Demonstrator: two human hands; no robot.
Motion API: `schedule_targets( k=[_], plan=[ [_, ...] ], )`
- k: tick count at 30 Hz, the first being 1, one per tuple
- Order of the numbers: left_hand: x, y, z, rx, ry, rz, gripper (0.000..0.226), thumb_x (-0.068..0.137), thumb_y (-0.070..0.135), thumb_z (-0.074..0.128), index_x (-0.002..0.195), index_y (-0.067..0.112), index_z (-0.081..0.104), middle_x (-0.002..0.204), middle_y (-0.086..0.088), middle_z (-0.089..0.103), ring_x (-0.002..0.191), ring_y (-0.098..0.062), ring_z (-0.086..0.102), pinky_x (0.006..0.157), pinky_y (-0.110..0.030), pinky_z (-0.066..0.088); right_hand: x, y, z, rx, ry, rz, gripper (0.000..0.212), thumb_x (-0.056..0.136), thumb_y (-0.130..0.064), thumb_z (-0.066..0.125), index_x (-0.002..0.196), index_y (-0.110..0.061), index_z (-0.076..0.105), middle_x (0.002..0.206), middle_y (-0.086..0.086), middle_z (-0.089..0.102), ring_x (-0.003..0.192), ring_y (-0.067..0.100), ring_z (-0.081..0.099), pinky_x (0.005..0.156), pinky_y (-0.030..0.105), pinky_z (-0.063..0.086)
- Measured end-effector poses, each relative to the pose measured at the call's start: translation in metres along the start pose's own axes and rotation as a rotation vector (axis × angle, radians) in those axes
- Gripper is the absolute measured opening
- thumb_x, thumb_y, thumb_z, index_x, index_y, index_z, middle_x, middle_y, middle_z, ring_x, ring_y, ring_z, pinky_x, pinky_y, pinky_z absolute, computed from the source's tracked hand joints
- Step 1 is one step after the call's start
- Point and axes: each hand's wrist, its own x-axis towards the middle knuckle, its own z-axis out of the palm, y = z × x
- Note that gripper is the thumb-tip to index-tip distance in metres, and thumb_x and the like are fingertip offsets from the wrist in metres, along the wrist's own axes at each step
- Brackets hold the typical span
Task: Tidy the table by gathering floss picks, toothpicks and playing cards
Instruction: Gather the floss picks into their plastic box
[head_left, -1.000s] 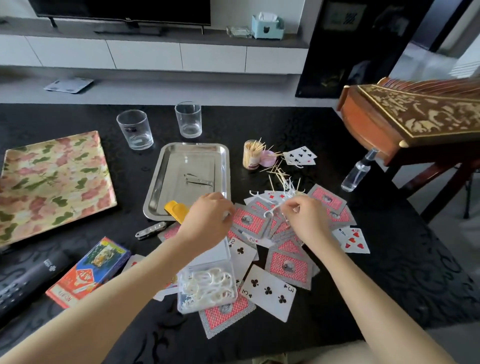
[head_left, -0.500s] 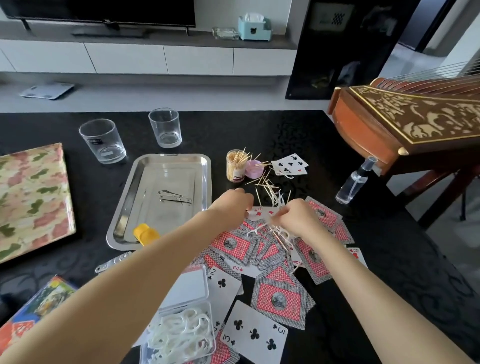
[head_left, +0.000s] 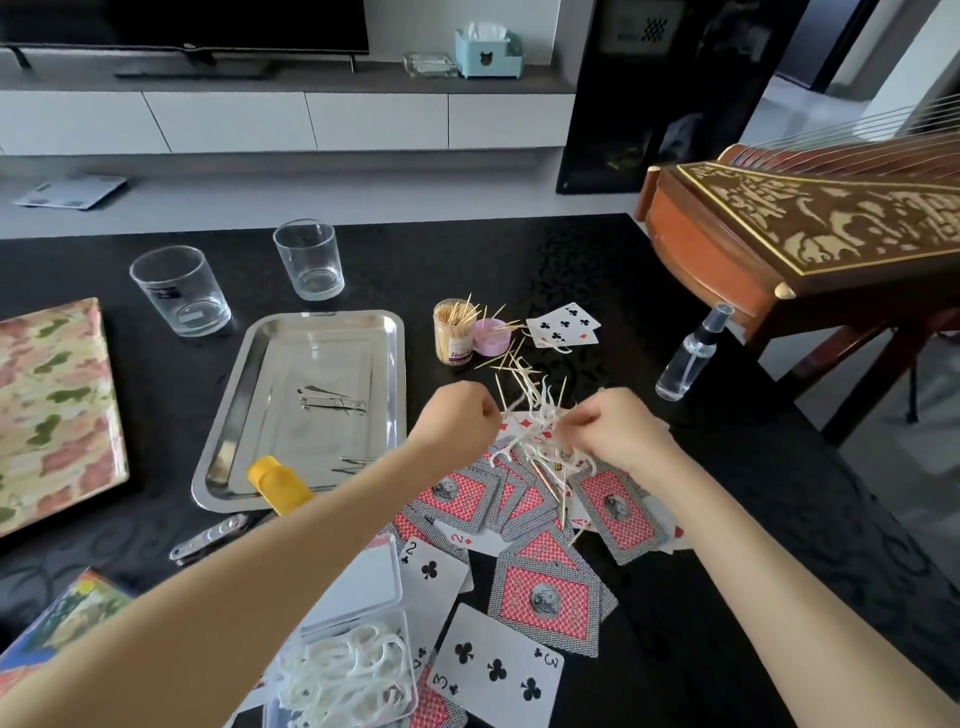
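Observation:
A tangle of white floss picks (head_left: 540, 434) and loose toothpicks (head_left: 519, 370) lies on scattered red-backed playing cards (head_left: 550, 603) at the table's middle. My right hand (head_left: 621, 434) pinches floss picks at the tangle's right side. At its left edge is my left hand (head_left: 460, 418), fingers curled round picks. A clear plastic box (head_left: 348, 670) holding floss picks stands open near the front edge. The toothpick jar (head_left: 454, 332) stands open behind the pile, its pink lid (head_left: 491, 336) beside it. A few face-up cards (head_left: 563, 325) lie to the lid's right.
A steel tray (head_left: 311, 332) with small metal tools is on the left, a yellow object (head_left: 278, 483) on its rim. Two glasses (head_left: 179, 291) (head_left: 309, 260) stand behind it. A spray bottle (head_left: 691, 358), a wooden zither (head_left: 805, 234), a floral tray (head_left: 52, 405) and a card box (head_left: 62, 618) surround the work area.
Both hands moved farther from me onto the pick pile, and the right hand gathered more floss picks. The camera tilted forward and right.

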Motion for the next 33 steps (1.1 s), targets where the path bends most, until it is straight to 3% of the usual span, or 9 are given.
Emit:
schedule_targets(
  k=[4, 10, 13, 15, 18, 21, 23, 28, 33],
  plan=[
    [-0.009, 0.008, 0.023, 0.071, -0.004, -0.016, 0.014, 0.087, 0.01, 0.052, 0.087, 0.003, 0.064, 0.092, -0.011, 0.066, 0.081, -0.025, 0.062, 0.068, -0.033, 0.052, -0.005, -0.001, 0.014, -0.372, 0.003, -0.009, 0.02, 0.088, -0.028, 0.063, 0.091, -0.009, 0.069, 0.084, 0.002, 0.068, 0.061, 0.01, 0.055, 0.048, 0.02, 0.04],
    [-0.007, 0.012, 0.025, 0.165, -0.056, -0.046, 0.015, 0.088, 0.018, 0.059, 0.094, 0.005, 0.059, 0.096, -0.008, 0.059, 0.087, -0.025, 0.058, 0.066, -0.028, 0.043, -0.007, -0.006, 0.021, -0.525, -0.015, -0.016, 0.035, 0.082, -0.044, 0.066, 0.093, -0.011, 0.06, 0.089, 0.0, 0.065, 0.079, 0.016, 0.062, 0.062, 0.027, 0.047],
    [-0.003, 0.018, 0.022, 0.22, -0.115, -0.094, 0.007, 0.085, 0.011, 0.059, 0.083, 0.004, 0.058, 0.082, -0.006, 0.056, 0.079, -0.025, 0.056, 0.06, -0.026, 0.042, -0.003, -0.007, 0.022, -0.569, -0.068, -0.029, 0.025, 0.086, -0.034, 0.062, 0.074, -0.013, 0.057, 0.069, 0.0, 0.06, 0.062, 0.015, 0.059, 0.055, 0.026, 0.045],
    [0.0, 0.024, 0.022, 0.262, -0.15, -0.108, 0.011, 0.087, 0.009, 0.058, 0.095, 0.003, 0.06, 0.093, -0.009, 0.059, 0.089, -0.026, 0.059, 0.067, -0.028, 0.043, 0.0, -0.009, 0.022, -0.552, -0.127, -0.006, 0.033, 0.086, -0.022, 0.057, 0.058, -0.016, 0.041, 0.051, -0.002, 0.04, 0.045, 0.013, 0.04, 0.045, 0.023, 0.032],
    [0.005, 0.031, 0.023, 0.355, -0.208, -0.083, 0.018, 0.088, 0.007, 0.056, 0.104, 0.003, 0.062, 0.102, -0.009, 0.063, 0.101, -0.026, 0.061, 0.073, -0.028, 0.046, 0.0, -0.012, 0.02, -0.549, -0.156, -0.025, 0.039, 0.086, -0.022, 0.055, 0.053, -0.017, 0.034, 0.048, -0.002, 0.029, 0.043, 0.015, 0.03, 0.047, 0.024, 0.026],
    [0.005, 0.035, 0.018, 0.362, -0.25, -0.082, 0.016, 0.087, 0.01, 0.057, 0.101, 0.004, 0.063, 0.084, -0.005, 0.053, 0.096, -0.025, 0.062, 0.069, -0.028, 0.045, -0.002, -0.008, 0.02, -0.445, -0.116, -0.056, 0.044, 0.09, -0.037, 0.054, 0.053, -0.012, 0.047, 0.048, 0.002, 0.039, 0.045, 0.015, 0.035, 0.052, 0.026, 0.032],
    [0.004, 0.035, 0.013, 0.329, -0.247, -0.066, 0.016, 0.088, 0.016, 0.057, 0.097, 0.004, 0.062, 0.079, -0.003, 0.049, 0.086, -0.025, 0.06, 0.068, -0.028, 0.044, -0.004, -0.003, 0.017, -0.318, -0.022, -0.073, 0.034, 0.088, -0.04, 0.058, 0.073, -0.01, 0.066, 0.058, 0.002, 0.054, 0.05, 0.012, 0.044, 0.053, 0.023, 0.034],
    [-0.003, 0.023, 0.001, 0.022, -0.177, -0.171, 0.034, 0.086, 0.022, 0.06, 0.059, 0.006, 0.046, 0.056, -0.002, 0.039, 0.05, -0.015, 0.04, 0.051, -0.026, 0.037, -0.015, 0.004, 0.01, 0.184, 0.155, -0.155, 0.016, 0.086, -0.031, 0.065, 0.092, -0.016, 0.069, 0.074, -0.008, 0.057, 0.064, 0.006, 0.05, 0.059, 0.021, 0.038],
    [-0.02, 0.019, -0.008, -0.417, -0.094, -0.264, 0.021, 0.086, 0.014, 0.059, 0.074, 0.0, 0.068, 0.07, -0.01, 0.06, 0.063, -0.02, 0.051, 0.061, -0.027, 0.046, -0.024, 0.003, 0.015, 0.484, 0.196, -0.134, 0.017, 0.088, -0.03, 0.063, 0.094, -0.015, 0.066, 0.089, -0.005, 0.064, 0.086, 0.008, 0.06, 0.074, 0.02, 0.047]
  ],
)
